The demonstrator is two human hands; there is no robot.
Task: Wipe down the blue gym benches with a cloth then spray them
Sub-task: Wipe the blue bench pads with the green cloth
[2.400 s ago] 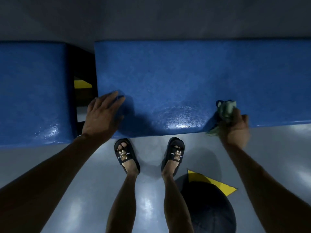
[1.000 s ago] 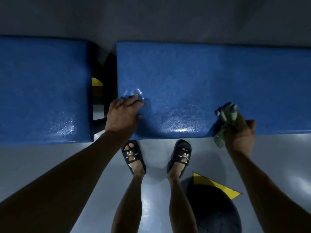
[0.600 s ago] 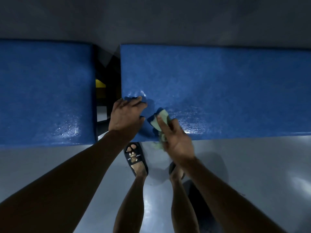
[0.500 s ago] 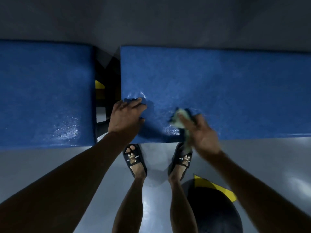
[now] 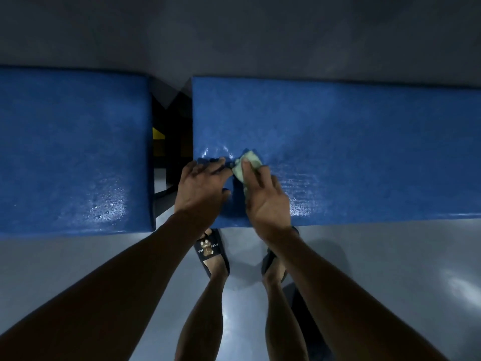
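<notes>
Swept back leftward since half a second ago, the pale green cloth (image 5: pixel 247 162) is pressed by the right hand (image 5: pixel 265 196), its grip around it, on the right blue counter (image 5: pixel 364 152) beside the flat, released left hand (image 5: pixel 200 188). Wiping is judged unfinished; spraying remains.

Two benches stand side by side with a gap between them, the left bench (image 5: pixel 73 149) and the right bench (image 5: pixel 364 152). On the right bench's near left corner rest both hands, left hand (image 5: pixel 201 190) just left of right hand (image 5: pixel 265 201), with the cloth (image 5: pixel 247 165) under the right hand's fingers. The person's feet stand on the floor (image 5: pixel 390 269), near side of that bench.
</notes>
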